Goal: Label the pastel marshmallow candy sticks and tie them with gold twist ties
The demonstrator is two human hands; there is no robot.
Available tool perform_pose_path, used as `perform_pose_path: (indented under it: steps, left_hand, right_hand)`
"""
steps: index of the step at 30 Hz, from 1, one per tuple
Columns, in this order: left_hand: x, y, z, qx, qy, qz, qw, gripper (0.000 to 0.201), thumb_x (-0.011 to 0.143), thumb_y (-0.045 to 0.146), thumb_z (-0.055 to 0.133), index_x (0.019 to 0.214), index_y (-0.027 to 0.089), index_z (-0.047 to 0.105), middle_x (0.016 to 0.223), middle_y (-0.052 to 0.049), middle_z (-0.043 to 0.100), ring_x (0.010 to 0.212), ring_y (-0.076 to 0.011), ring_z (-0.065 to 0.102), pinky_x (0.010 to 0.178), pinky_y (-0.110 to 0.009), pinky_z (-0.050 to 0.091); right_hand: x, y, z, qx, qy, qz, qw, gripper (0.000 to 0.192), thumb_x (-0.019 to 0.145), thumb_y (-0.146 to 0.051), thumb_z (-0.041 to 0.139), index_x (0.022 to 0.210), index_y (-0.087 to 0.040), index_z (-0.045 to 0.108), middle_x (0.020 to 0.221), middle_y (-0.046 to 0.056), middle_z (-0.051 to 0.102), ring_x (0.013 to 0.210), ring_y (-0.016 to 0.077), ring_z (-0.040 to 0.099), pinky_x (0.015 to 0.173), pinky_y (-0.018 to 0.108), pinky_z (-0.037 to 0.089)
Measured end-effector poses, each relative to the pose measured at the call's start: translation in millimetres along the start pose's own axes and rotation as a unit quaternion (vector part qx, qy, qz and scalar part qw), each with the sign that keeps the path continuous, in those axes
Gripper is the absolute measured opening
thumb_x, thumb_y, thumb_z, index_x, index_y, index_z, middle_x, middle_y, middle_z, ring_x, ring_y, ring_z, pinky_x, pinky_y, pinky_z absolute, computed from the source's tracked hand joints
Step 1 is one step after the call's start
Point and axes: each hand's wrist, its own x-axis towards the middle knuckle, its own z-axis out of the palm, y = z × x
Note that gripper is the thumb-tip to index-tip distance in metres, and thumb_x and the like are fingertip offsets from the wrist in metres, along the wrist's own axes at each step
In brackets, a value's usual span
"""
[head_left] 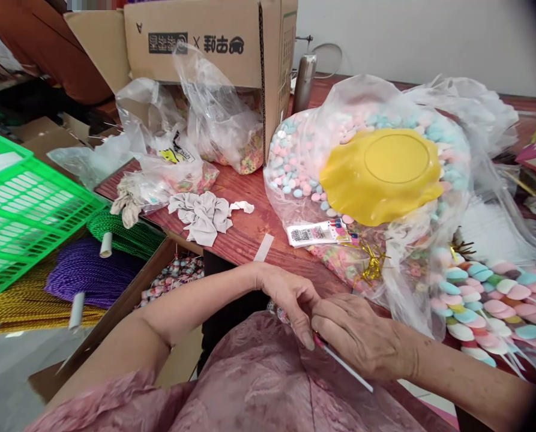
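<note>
Close in front of my body, my left hand (292,300) and my right hand (362,336) meet, fingers closed round a thin white stick (346,366). The stick slants down to the right from under my fingers, and a bit of pink shows at its upper end. A patterned wrapped piece (277,312) shows below my left hand; whether it joins the stick is hidden. Beyond my hands lie gold twist ties (372,264) and a small stack of printed cards (317,233). At the right is a pile of pastel marshmallow skewers (497,300).
A yellow scalloped bowl (380,174) lies upside down on a clear bag of pastel sweets (290,162). A cardboard box (204,48) and plastic bags (222,120) stand behind grey cloth (202,216). A green basket (29,210) and coloured cord bundles (96,276) are at left.
</note>
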Motion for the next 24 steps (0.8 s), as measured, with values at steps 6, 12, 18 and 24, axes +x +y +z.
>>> perform_pose_path:
  steps: [6, 12, 18, 24]
  left_hand:
    - [-39, 62, 25.0, 0.535, 0.216, -0.121, 0.807, 0.027, 0.077, 0.041, 0.074, 0.073, 0.014, 0.068, 0.07, -0.004, 0.065, 0.068, -0.0186, 0.06, 0.064, -0.03, 0.047]
    - [-28, 43, 83.1, 0.684, 0.342, 0.061, 0.642, 0.018, 0.088, 0.032, 0.06, 0.084, 0.016, 0.065, 0.095, -0.01, 0.064, 0.089, -0.0241, 0.059, 0.082, -0.039, 0.049]
    - [2, 5, 28.7, 0.189, 0.481, 0.208, 0.831, 0.041, 0.099, 0.043, 0.041, 0.107, 0.013, 0.069, 0.093, -0.008, 0.07, 0.088, -0.0197, 0.065, 0.083, -0.033, 0.052]
    - [-2, 22, 32.9, 0.113, 0.553, 0.281, 0.776, 0.049, 0.073, 0.029, 0.078, 0.12, 0.023, 0.067, 0.143, -0.01, 0.052, 0.134, -0.0269, 0.046, 0.111, -0.043, 0.04]
  right_hand:
    - [-7, 9, 1, -0.051, -0.075, 0.063, 0.994, 0.027, 0.078, -0.004, 0.041, 0.098, -0.016, 0.053, 0.08, 0.005, 0.06, 0.065, 0.0177, 0.051, 0.058, 0.03, 0.032]
    - [-7, 45, 7, 0.119, 0.061, 0.298, 0.945, 0.014, 0.086, -0.016, 0.043, 0.075, -0.02, 0.051, 0.066, 0.001, 0.055, 0.06, 0.0134, 0.045, 0.056, 0.027, 0.031]
    - [23, 27, 2, 0.538, 0.188, 0.455, 0.684, 0.028, 0.083, -0.043, 0.06, 0.071, -0.021, 0.049, 0.057, -0.005, 0.046, 0.047, 0.008, 0.033, 0.046, 0.023, 0.029]
    - [4, 22, 19, 0.374, 0.234, 0.418, 0.794, 0.02, 0.082, -0.041, 0.063, 0.074, -0.023, 0.063, 0.067, 0.001, 0.063, 0.055, 0.0151, 0.055, 0.05, 0.028, 0.043]
